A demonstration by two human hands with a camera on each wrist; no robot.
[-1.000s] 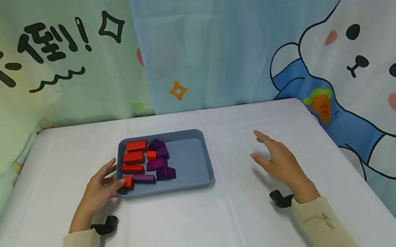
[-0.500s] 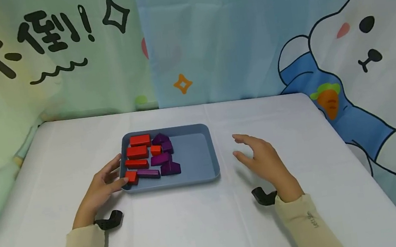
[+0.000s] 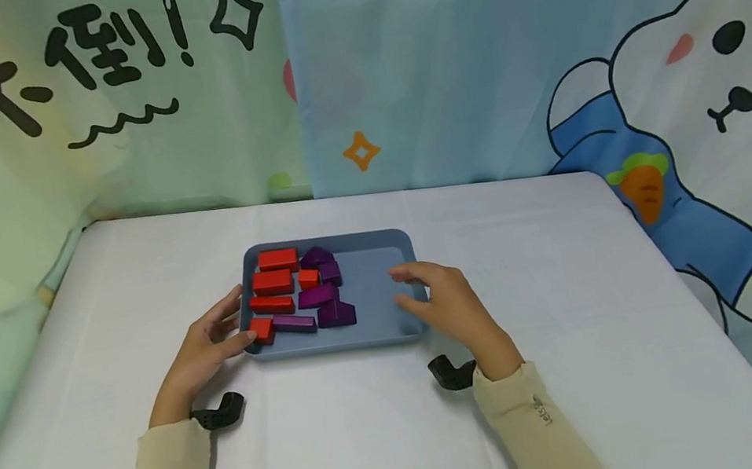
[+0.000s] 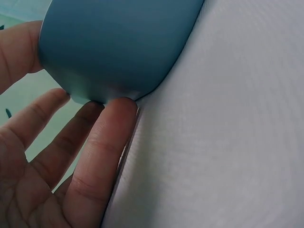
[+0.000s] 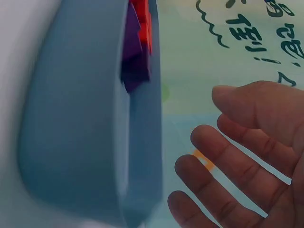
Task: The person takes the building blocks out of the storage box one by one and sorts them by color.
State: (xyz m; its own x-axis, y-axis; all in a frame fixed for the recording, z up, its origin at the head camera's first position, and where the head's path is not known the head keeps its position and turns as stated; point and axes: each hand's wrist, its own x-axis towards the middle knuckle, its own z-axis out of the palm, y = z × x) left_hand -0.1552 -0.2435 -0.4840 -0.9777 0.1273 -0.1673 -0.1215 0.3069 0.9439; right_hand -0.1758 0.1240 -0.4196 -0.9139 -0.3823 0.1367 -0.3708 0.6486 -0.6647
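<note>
A blue-grey tray lies on the white-covered table, with red blocks and purple blocks grouped in its left half. My left hand holds the tray's left end. Its thumb lies over the rim beside a small red block, and its fingertips meet the tray's outer wall in the left wrist view. Over the tray's right end is my right hand, thumb and fingers spread, holding nothing. In the right wrist view its fingers are apart from the tray wall.
A white cloth covers the table. Behind it hangs a printed curtain with dark lettering and a cartoon animal. Black wrist-worn devices sit at both sleeves.
My right hand has moved left from the bare cloth to over the tray's right end. My left hand has stayed at the tray's left end. The whole view has shifted slightly.
</note>
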